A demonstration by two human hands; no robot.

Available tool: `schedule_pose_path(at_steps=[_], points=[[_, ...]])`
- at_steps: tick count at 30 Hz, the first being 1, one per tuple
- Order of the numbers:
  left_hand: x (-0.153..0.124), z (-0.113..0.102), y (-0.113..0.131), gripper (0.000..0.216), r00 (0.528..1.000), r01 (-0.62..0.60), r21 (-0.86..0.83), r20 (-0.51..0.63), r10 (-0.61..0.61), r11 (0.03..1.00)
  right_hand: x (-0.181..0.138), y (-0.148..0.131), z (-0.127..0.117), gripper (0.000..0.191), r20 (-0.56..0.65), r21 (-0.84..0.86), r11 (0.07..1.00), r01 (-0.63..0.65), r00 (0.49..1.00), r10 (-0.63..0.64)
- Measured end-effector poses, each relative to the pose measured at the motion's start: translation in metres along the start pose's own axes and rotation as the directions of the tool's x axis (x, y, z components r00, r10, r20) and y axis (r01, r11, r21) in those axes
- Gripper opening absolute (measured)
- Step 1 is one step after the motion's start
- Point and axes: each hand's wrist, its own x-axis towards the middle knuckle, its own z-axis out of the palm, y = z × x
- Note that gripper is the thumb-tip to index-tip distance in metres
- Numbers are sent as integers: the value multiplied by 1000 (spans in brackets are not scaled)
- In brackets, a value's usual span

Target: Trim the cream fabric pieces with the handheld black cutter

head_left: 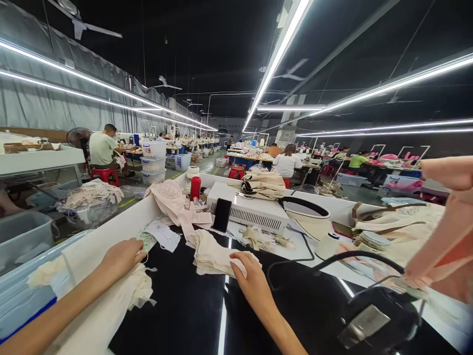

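My left hand [123, 259] hovers above a pile of cream cloth [136, 291] draped over the table's left edge. Its fingers are loosely bent, with nothing visible in them. Just beyond its fingertips lies a bundle of pale green cord [147, 240], beside a white paper slip [163, 235] with handwriting. My right hand [253, 281] rests at the right end of a stack of cream cloth pieces [210, 252]. Its fingers are spread over the top layers, thumb apart. Pale pink cloth [170, 199] lies behind the stack.
A dark phone [222, 215] leans against a white box [251, 209]. A red thread cone [195, 188] and a white thread cone [327, 245] stand behind. A black machine [377, 315] with peach cloth [439, 231] occupies the right. Blue-tinted bins [22, 241] stand left. Several people sit at benches beyond.
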Motion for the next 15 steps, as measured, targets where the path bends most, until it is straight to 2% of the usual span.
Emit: schedule_pose_path(at_steps=[2,5,12,15], points=[[-16,3,-15,15,999,31,10,22,-31,999,-9,-11,2,22,37,38,999,23,999,-24],[-31,7,-22,23,1000,7,-38,30,-6,999,-19,-25,5,21,105,101,994,51,993,-62],[-38,-6,-38,30,993,0,-133,-118,-15,991,-33,-32,11,25,220,157,982,104,966,-137],[-43,-4,-45,25,991,23,-129,-126,-40,991,-38,-36,15,25,249,165,977,134,953,-173]])
